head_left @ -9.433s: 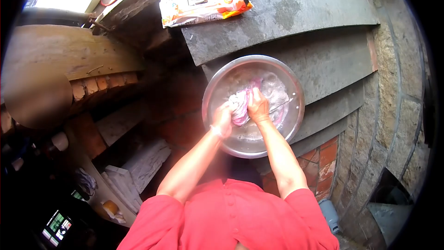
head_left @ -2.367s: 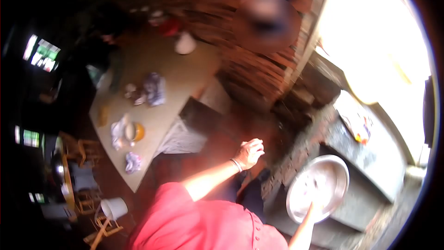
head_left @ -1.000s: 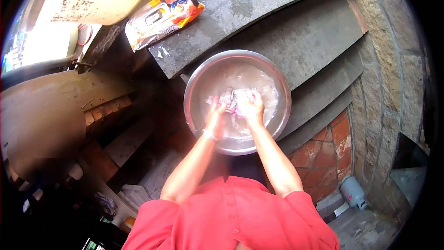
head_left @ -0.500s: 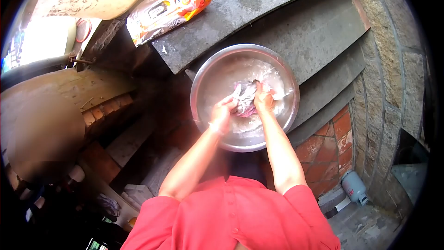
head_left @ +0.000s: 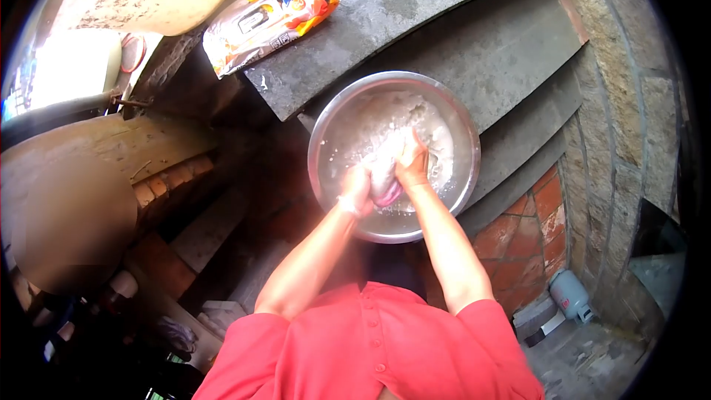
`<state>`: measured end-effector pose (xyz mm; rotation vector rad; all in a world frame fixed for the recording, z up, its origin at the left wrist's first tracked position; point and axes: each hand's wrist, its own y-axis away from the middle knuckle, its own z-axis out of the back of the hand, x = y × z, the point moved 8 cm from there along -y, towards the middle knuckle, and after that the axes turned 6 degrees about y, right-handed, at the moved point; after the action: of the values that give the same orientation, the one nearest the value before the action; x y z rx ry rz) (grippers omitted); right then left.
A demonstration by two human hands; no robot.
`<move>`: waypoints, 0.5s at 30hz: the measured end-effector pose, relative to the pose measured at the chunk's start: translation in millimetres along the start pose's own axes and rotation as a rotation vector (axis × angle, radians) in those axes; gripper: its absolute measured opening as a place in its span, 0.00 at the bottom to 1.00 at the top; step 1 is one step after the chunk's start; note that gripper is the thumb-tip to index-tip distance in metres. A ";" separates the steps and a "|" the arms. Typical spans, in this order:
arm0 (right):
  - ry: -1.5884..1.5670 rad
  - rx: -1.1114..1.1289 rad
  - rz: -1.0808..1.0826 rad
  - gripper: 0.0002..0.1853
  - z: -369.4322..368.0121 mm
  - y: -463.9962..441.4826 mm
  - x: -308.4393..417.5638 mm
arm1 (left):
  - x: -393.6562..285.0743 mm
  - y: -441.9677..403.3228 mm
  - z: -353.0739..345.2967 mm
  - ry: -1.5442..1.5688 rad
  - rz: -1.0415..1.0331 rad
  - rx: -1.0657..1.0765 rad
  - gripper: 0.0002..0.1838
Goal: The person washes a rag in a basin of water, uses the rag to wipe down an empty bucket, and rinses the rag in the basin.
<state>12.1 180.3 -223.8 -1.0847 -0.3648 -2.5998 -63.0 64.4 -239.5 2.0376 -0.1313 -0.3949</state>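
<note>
Since half a second ago, the cloth [head_left: 385,184], then spread loosely between the hands, has drawn into a narrow bundle, its pink end at the bottom. It sits near the centre of the frame, inside the metal basin [head_left: 464,159]. The left hand [head_left: 357,187] closes on its left side, the right hand [head_left: 412,161] on its upper right. Cloudy water [head_left: 370,115] leaves open room between the hands and the basin's upper rim; the lower rim lies near both forearms. Right of the basin run stone step edges; the packet [head_left: 272,21] lies upper left.
</note>
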 end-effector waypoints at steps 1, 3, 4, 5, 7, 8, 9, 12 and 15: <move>0.055 0.005 -0.023 0.13 -4.8 -9.1 -24.2 | -3.6 -2.6 3.2 -0.028 -0.106 0.032 0.19; 0.188 -0.092 -0.082 0.12 4.8 -13.4 -55.5 | -12.9 5.7 -1.5 -0.069 -0.136 0.053 0.21; 0.184 -0.187 -0.124 0.12 16.9 -9.8 -56.6 | -20.0 11.3 -3.7 -0.087 -0.155 0.061 0.22; -0.030 -0.152 -0.261 0.12 13.3 -5.3 -64.9 | -23.2 13.2 -2.9 -0.092 -0.121 0.028 0.24; -0.868 0.030 -0.754 0.10 -26.2 27.7 -64.2 | -24.7 16.3 -1.2 -0.097 -0.044 -0.039 0.32; -0.921 0.103 -0.662 0.09 -19.8 34.6 -22.7 | -23.9 16.2 0.9 -0.102 -0.003 -0.071 0.36; -0.927 0.160 -0.559 0.08 -13.4 44.1 16.6 | -11.0 -8.7 16.2 -0.047 0.026 0.006 0.39; -0.685 0.194 -0.144 0.06 20.4 68.6 110.4 | -7.1 -50.8 33.5 0.173 -0.045 0.192 0.33; -0.257 -0.039 0.221 0.15 30.8 50.1 115.1 | -19.9 -23.6 15.1 -0.568 -0.364 0.222 0.19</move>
<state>-26.8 124.4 -114.0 -1.3934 -0.2359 -2.2893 -88.5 68.3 -262.2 2.1135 -0.1538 -1.2319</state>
